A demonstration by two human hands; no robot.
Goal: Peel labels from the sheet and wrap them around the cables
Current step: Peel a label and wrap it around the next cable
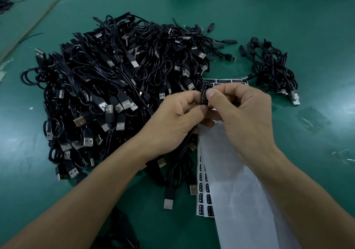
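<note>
As it's pinched, black label (204,95), perhaps wrapped

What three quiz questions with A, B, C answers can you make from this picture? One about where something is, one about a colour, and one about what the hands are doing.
1. Where is the small cable bundle?
A. Inside a box
B. Right of the big cable pile
C. On a chair

2. What colour is the table?
A. Green
B. Red
C. White

3. What are the left hand and right hand doing?
A. Lying flat
B. Holding scissors
C. Pinching one black labelled cable part between them

Answers: 1 B, the bundle lies apart on the pile's right. 2 A, green surface shows all around the cables. 3 C, thumbs and fingers of both hands close on the printed black piece.
</note>
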